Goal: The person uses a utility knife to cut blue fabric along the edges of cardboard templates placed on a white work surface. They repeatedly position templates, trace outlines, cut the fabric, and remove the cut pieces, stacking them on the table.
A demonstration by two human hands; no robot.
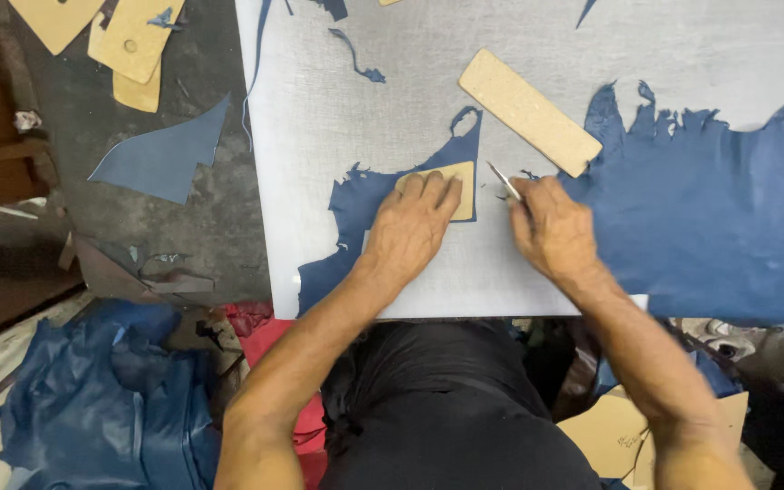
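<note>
White cutting board (338, 118) fills the bench top. My left hand (415, 222) presses flat, fingers spread, on a small tan template (461, 191) over blue leather (356, 204). My right hand (551, 227) grips a knife (504, 181) just beside it. Long template (528, 111) lies beyond.

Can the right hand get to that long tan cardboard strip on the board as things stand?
Probably yes. The right hand holds a small knife just below the long tan strip, which lies bare on the white board with nothing over it; only the knife occupies the fingers.
</note>
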